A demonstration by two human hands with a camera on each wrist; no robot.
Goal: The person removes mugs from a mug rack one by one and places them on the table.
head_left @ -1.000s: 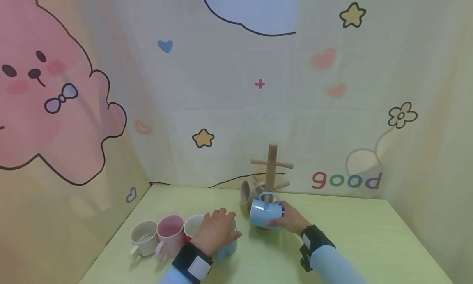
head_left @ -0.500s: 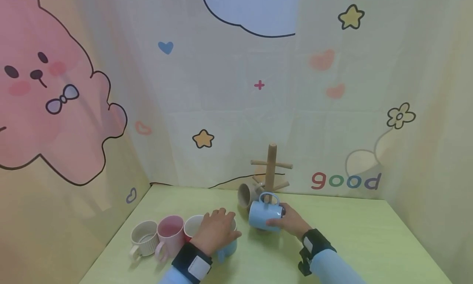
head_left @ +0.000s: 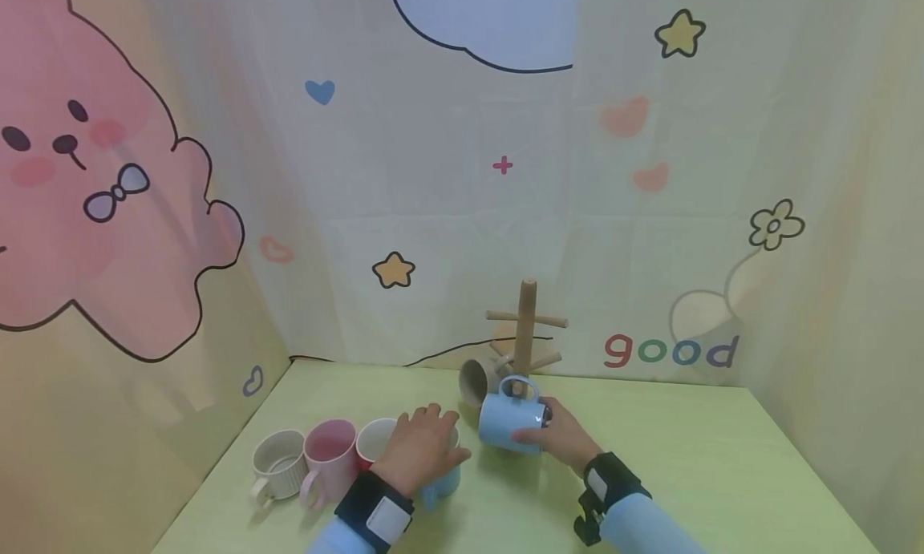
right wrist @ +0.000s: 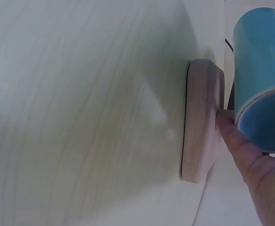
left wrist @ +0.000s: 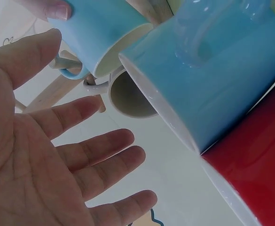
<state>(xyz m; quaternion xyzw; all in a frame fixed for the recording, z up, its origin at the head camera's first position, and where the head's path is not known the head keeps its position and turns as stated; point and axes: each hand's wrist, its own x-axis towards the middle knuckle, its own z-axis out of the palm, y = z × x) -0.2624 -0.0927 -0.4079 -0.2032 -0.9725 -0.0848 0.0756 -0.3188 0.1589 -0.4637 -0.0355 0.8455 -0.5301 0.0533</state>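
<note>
My right hand [head_left: 566, 434] grips a light blue mug [head_left: 509, 422] that lies sideways, handle up, in front of the wooden mug tree [head_left: 525, 329]. In the left wrist view the handle [left wrist: 76, 73] of this mug sits at a peg [left wrist: 66, 63], apparently looped round it. A grey mug [head_left: 476, 382] hangs tilted on a low peg just behind. My left hand [head_left: 419, 454], fingers spread and holding nothing, is over a second blue mug [head_left: 443, 482] and a red mug [left wrist: 259, 150] with a white inside. In the right wrist view the held mug's underside [right wrist: 269, 122] faces the camera.
Left of the red mug stand a pink mug [head_left: 332, 462] and a ribbed cream mug [head_left: 280, 466], upright in the same row. The tree's wooden base [right wrist: 203, 122] rests on the pale green table [head_left: 686, 474]. A printed curtain [head_left: 447, 177] closes off the back.
The right hand and its blue mug have shifted slightly left and down. The grey mug has swung a little left. My left hand stays about where it was.
</note>
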